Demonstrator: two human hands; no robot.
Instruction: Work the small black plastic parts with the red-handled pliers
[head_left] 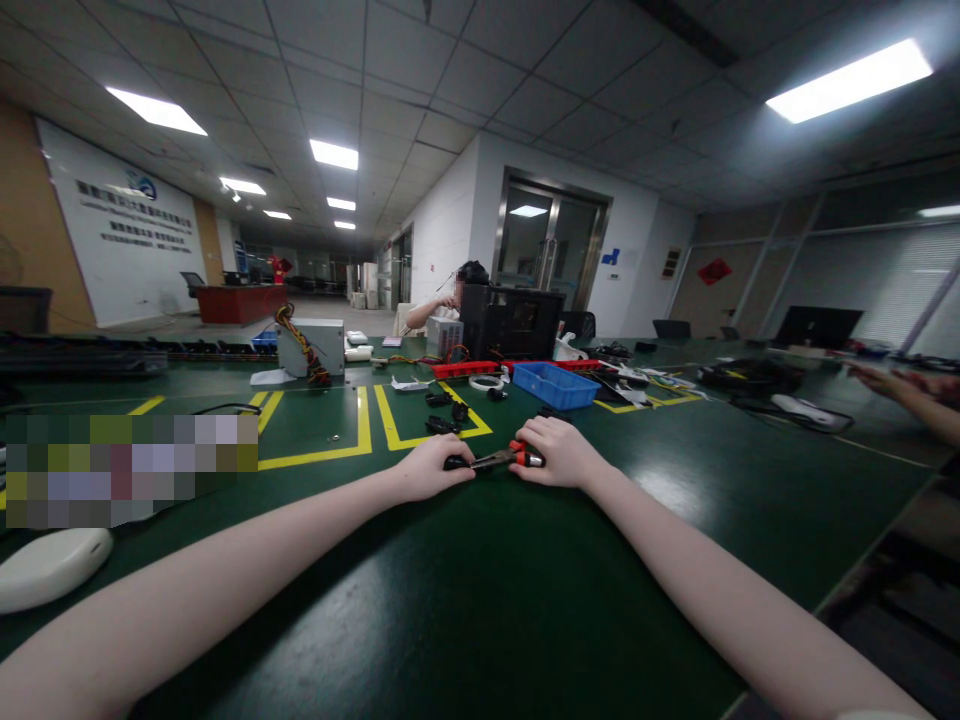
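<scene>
Both my arms reach out over a dark green table (480, 600). My left hand (431, 468) is curled round a small black part at the left end of a pair of pliers (496, 459). My right hand (559, 452) is closed on the pliers' red and black handles. The pliers lie low over the table between the two hands, jaws pointing left. Several small black parts (442, 410) lie just beyond my hands, inside a yellow-taped square.
A blue bin (556, 384), red trays, a grey power supply box (311, 347) and a black computer case (510, 322) stand farther back. A person sits behind the case. Another person's arm (911, 395) reaches in at right. A white object (49, 566) lies at near left.
</scene>
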